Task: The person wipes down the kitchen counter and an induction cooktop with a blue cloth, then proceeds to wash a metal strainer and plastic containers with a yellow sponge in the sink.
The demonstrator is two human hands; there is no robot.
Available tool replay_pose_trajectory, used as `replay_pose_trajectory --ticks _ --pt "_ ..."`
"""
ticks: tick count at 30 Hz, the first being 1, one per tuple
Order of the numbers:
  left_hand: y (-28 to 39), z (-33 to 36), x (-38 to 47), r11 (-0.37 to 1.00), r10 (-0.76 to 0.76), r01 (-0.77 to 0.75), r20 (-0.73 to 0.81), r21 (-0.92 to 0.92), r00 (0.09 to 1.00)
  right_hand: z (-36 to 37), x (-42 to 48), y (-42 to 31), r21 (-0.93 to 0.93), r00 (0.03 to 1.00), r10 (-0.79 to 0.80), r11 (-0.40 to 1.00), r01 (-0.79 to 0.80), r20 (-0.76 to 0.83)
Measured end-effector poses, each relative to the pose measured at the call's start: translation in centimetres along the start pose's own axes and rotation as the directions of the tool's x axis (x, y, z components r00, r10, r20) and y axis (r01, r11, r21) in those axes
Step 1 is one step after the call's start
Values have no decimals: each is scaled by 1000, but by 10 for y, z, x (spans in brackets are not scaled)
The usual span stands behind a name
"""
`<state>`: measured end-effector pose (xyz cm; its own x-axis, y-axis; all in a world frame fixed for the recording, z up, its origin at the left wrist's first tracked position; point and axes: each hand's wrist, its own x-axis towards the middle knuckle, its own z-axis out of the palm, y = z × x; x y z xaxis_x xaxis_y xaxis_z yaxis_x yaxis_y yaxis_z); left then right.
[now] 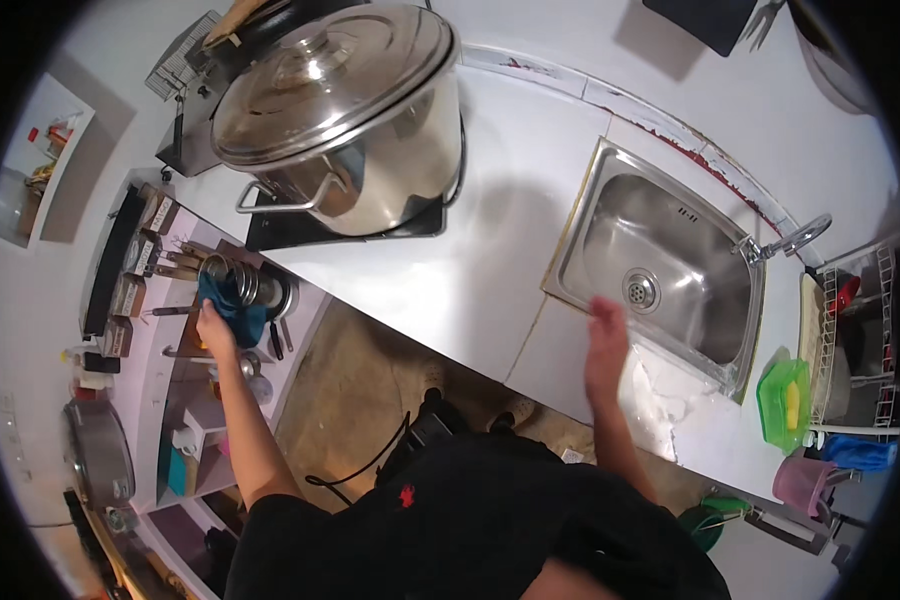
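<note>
At the shelf on the left, my left hand [214,331] grips a dark teal cloth [232,309]. The cloth hangs in front of a stack of metal containers [249,279], covering part of them; whether it touches them I cannot tell. Blurred by motion, my right hand [607,349] is held over the counter by the front rim of the stainless steel sink [570,279]. Nothing shows in that hand, and its fingers look loosely extended. A large lidded steel pot [390,176] stands on a black cooktop [420,227] at the back of the white counter [390,289].
A chrome faucet [784,241] rises at the sink's right. Beyond it are a wire dish rack [825,337], a green container [774,405] with a yellow sponge, and a pink cup [801,480]. Labelled boxes [129,294] line the left shelf. A black cable [360,469] trails near the floor.
</note>
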<state>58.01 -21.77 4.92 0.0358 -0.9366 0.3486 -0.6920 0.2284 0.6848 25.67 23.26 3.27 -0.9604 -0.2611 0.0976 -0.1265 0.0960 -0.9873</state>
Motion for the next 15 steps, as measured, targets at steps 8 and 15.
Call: replay_pose_trajectory --ticks 8,15 --pt "24 75 87 320 -18 635 666 -703 746 196 -44 2 338 510 221 527 -780 831" --pt "48 159 98 360 77 764 833 -536 548 308 -59 -14 464 580 162 449 -764 798"
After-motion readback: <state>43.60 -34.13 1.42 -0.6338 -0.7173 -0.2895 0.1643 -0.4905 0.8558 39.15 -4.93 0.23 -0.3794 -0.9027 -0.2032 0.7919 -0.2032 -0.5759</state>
